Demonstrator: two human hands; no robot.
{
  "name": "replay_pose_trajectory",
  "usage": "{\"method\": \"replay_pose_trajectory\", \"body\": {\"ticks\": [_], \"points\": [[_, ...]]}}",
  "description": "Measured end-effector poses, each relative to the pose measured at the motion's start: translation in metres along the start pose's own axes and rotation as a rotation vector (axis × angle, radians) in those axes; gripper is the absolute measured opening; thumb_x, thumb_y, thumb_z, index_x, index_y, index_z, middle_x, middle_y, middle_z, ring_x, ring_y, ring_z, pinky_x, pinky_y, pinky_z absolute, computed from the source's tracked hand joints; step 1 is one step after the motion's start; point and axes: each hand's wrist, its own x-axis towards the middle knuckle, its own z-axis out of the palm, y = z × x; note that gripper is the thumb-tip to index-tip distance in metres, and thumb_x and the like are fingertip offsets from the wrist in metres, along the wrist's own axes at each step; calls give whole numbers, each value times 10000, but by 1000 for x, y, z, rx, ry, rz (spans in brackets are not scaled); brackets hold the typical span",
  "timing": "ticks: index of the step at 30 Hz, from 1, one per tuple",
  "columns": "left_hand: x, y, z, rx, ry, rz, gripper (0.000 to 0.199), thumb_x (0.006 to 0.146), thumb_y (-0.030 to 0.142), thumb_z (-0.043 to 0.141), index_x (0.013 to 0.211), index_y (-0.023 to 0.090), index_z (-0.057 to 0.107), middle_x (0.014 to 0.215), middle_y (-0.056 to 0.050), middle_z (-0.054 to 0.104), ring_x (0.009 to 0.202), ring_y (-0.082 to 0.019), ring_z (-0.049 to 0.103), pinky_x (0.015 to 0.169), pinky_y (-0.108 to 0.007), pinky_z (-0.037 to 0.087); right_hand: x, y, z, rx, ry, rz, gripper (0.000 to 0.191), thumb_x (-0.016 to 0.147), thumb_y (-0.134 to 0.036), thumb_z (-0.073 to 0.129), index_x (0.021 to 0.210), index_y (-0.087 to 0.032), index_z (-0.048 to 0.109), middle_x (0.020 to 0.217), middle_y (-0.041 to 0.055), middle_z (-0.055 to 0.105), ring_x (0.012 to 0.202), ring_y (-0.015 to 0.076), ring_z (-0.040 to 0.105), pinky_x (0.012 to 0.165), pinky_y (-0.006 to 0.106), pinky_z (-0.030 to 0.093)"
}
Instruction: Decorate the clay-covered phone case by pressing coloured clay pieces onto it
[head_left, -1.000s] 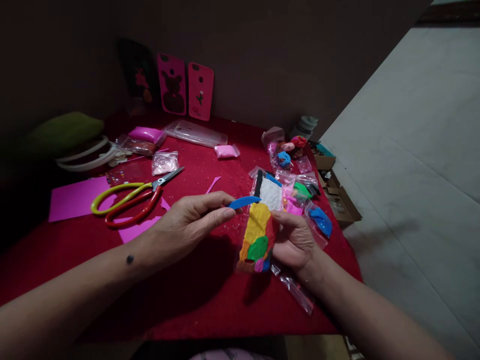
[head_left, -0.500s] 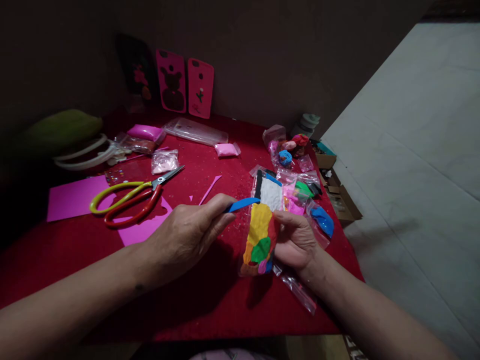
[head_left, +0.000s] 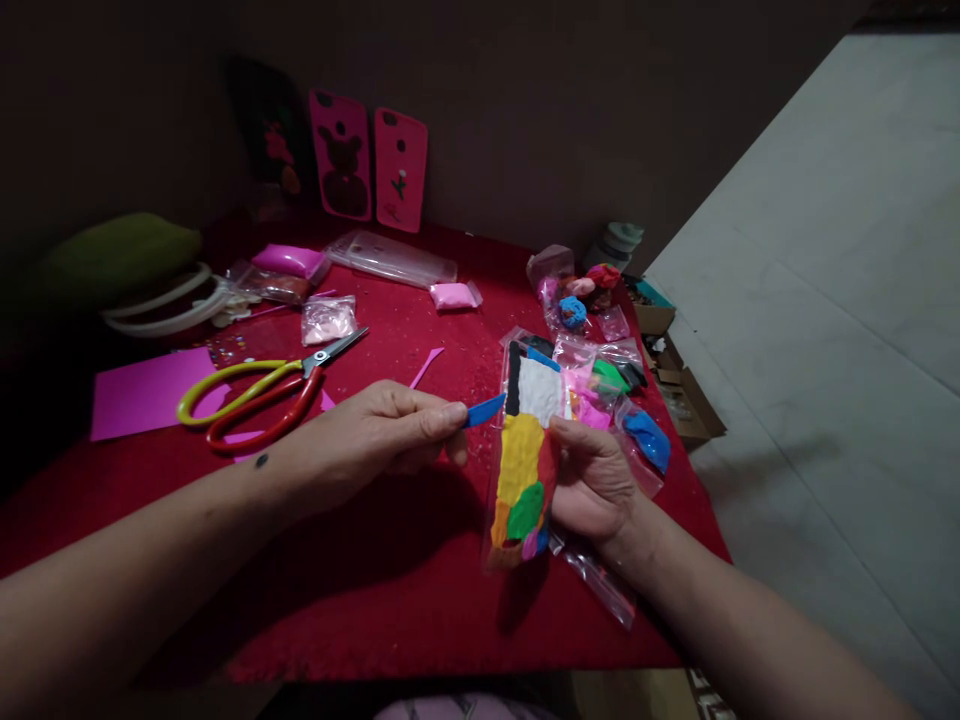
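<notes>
My left hand pinches a blue plastic modelling knife between thumb and fingers. Its tip points at the left edge of a clear phone case, close to a black strip of clay; whether it touches cannot be told. Patches of yellow, white, green, red, orange and other coloured clay cover the case. My right hand grips the case by its right side, thumb on the front, the other fingers mostly hidden behind. Beyond it lie bags of pink and green clay and blue clay.
Scissors with yellow and red handles lie on the red cloth at left, over pink sheets. Decorated phone cases lean on the wall. A clear case lies behind. Boxes stand right of the table.
My left hand has turned, and the blue knife's tip has drawn back left from the yellow and white clay to the case's left edge. My right hand still holds the case, slightly shifted.
</notes>
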Motion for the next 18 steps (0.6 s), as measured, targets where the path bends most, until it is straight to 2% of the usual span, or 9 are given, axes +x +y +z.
{"method": "replay_pose_trajectory", "body": {"ticks": [3, 7, 18], "points": [[1, -1, 0, -104, -19, -30, 318, 894, 418, 546, 718, 154, 578, 509, 68, 293, 473, -60, 219, 438, -213, 164, 0, 1, 0, 32, 43, 8, 239, 686, -187, 693, 911, -105, 687, 900, 62, 759, 862, 177, 708, 989, 349, 477], [2, -2, -3, -117, -35, -62, 356, 876, 410, 577, 643, 163, 470, 518, 66, 304, 463, -50, 211, 421, -211, 133, 2, 2, -2, 30, 80, 14, 288, 773, -219, 647, 1048, -132, 648, 1025, 73, 742, 994, 195, 685, 1022, 390, 449], [4, 1, -2, 40, 62, 0, 360, 881, 379, 583, 621, 150, 485, 539, 61, 353, 489, -41, 260, 430, -163, 204, 6, 1, 0, 54, 102, 48, 329, 849, -272, 583, 1121, -89, 610, 1036, 104, 736, 967, 194, 696, 1022, 389, 456]]}}
